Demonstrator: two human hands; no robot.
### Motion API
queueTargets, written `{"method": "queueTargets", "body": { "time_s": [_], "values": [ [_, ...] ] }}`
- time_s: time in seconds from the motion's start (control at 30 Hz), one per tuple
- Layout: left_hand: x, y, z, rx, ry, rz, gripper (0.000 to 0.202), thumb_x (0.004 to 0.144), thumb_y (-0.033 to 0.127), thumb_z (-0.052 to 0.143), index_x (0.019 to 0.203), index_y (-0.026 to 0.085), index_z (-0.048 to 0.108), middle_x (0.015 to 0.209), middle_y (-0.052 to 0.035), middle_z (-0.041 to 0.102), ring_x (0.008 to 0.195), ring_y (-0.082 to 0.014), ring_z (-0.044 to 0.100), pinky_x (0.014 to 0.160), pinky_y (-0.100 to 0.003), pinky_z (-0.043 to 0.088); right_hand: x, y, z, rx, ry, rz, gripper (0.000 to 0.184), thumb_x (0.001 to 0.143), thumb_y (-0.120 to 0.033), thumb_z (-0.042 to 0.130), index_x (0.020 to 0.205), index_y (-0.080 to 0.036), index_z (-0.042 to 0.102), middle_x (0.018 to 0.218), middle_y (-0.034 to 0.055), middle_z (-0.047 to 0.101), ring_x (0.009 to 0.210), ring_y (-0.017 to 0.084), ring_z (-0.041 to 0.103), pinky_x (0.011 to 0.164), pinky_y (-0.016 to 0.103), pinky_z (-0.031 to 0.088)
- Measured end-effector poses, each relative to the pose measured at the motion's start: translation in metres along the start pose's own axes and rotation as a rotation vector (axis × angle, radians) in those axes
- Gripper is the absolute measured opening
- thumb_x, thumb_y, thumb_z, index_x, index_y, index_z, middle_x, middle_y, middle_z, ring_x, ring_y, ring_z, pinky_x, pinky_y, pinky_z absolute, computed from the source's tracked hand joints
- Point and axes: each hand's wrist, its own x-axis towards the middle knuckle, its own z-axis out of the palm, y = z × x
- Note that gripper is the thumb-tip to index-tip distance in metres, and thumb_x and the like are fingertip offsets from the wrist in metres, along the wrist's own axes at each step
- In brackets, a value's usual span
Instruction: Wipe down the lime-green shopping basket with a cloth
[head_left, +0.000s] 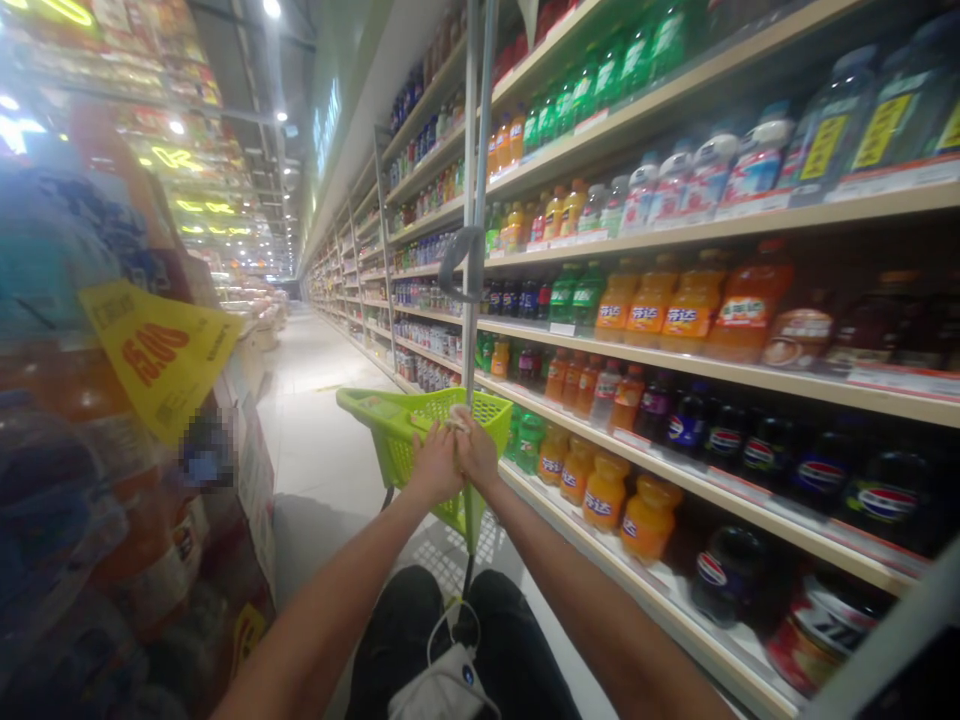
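My left hand [436, 466] and my right hand [478, 452] are together over the near side of a lime-green shopping cart basket [390, 452]. A small pale, crumpled thing [457, 412] shows at their fingertips; its kind I cannot make out. The right fingers are bent around it. The left fingers are closed against it and the right hand. Their overlap hides the palms and part of the basket rim. Below my hands, a light-coloured pouch or device [442, 688] with a looped cord lies at my lap.
Drink shelves [570, 335] line the right, close to the cart. A metal upright [472, 150] with a grey loop [454, 265] rises beyond my hands. Stacked bottles [142, 510] and a yellow price tag [161, 350] crowd the left. A pale-floored aisle [304, 390] runs ahead.
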Motion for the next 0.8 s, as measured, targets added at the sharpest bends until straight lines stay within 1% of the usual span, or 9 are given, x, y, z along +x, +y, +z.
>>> {"method": "queueTargets", "body": {
  "time_s": [0.07,0.13,0.2,0.3,0.37,0.5,0.63,0.7,0.8],
  "values": [
    [-0.001,0.0,-0.001,-0.012,-0.014,0.071,0.063,0.074,0.023,0.045,0.135,0.02,0.029,0.142,-0.0089,0.034,0.134,-0.0237,0.022,0.106,-0.055,0.018,0.007,0.002,-0.009,-0.053,-0.032,0.059,0.045,0.082,-0.019,0.031,0.122,-0.014,0.051,0.118,0.0063,0.06,0.108,0.018,0.055,0.092,0.026,0.04],
    [-0.001,-0.006,-0.005,-0.024,-0.013,0.114,0.064,0.073,0.023,0.045,0.135,0.017,0.03,0.144,-0.0091,0.031,0.134,-0.0215,0.022,0.108,-0.048,0.019,0.012,0.008,-0.018,-0.108,-0.06,0.09,0.044,0.082,-0.018,0.031,0.12,-0.014,0.052,0.116,0.0056,0.061,0.106,0.018,0.055,0.091,0.026,0.04],
    [0.0,-0.017,-0.008,-0.021,0.011,0.031,0.066,0.071,0.024,0.046,0.134,0.012,0.03,0.146,-0.0107,0.026,0.135,-0.0215,0.018,0.109,-0.045,0.019,0.015,0.013,-0.026,-0.126,-0.071,0.091,0.043,0.082,-0.018,0.032,0.119,-0.016,0.054,0.115,0.0041,0.062,0.105,0.018,0.056,0.091,0.026,0.04],
    [0.003,-0.031,-0.009,0.036,-0.014,-0.145,0.071,0.069,0.026,0.048,0.135,0.009,0.028,0.148,-0.0126,0.019,0.136,-0.025,0.014,0.108,-0.051,0.016,0.016,0.015,-0.035,-0.114,-0.06,0.135,0.043,0.082,-0.02,0.033,0.118,-0.017,0.055,0.11,0.003,0.064,0.1,0.018,0.058,0.086,0.026,0.042],
    [0.004,-0.034,-0.007,0.082,-0.057,-0.154,0.075,0.068,0.027,0.049,0.136,0.009,0.025,0.149,-0.0119,0.017,0.137,-0.0255,0.011,0.108,-0.052,0.015,0.015,0.011,-0.037,-0.113,-0.049,0.154,0.043,0.082,-0.022,0.033,0.118,-0.017,0.056,0.109,0.0032,0.065,0.098,0.019,0.059,0.085,0.026,0.043],
    [0.006,-0.026,-0.003,0.12,-0.086,-0.134,0.078,0.068,0.03,0.051,0.138,0.012,0.021,0.149,-0.0104,0.014,0.137,-0.0246,0.009,0.108,-0.052,0.013,0.009,-0.008,-0.035,-0.159,-0.048,0.036,0.042,0.082,-0.02,0.035,0.118,-0.017,0.056,0.116,0.0037,0.062,0.102,0.018,0.057,0.089,0.027,0.04],
    [0.006,-0.02,-0.008,0.117,-0.118,-0.043,0.076,0.071,0.03,0.05,0.139,0.016,0.02,0.149,-0.0094,0.018,0.137,-0.0237,0.012,0.108,-0.053,0.013,0.0,-0.027,-0.031,-0.246,-0.15,-0.161,0.041,0.081,-0.017,0.037,0.118,-0.015,0.054,0.12,0.0062,0.059,0.109,0.018,0.053,0.096,0.031,0.033],
    [0.006,-0.022,-0.012,0.108,-0.117,-0.039,0.072,0.073,0.029,0.048,0.139,0.018,0.019,0.148,-0.0084,0.02,0.137,-0.024,0.013,0.107,-0.055,0.013,-0.003,-0.028,-0.032,-0.312,-0.163,-0.199,0.041,0.081,-0.017,0.037,0.118,-0.015,0.053,0.121,0.0073,0.058,0.111,0.02,0.051,0.098,0.036,0.029],
    [0.005,-0.029,-0.015,0.106,-0.11,-0.136,0.073,0.072,0.027,0.047,0.139,0.017,0.019,0.149,-0.009,0.018,0.136,-0.0269,0.012,0.106,-0.059,0.011,-0.002,-0.017,-0.04,-0.396,-0.133,-0.17,0.041,0.081,-0.016,0.037,0.119,-0.015,0.052,0.121,0.0088,0.057,0.111,0.022,0.05,0.097,0.04,0.027]
  ]
}}
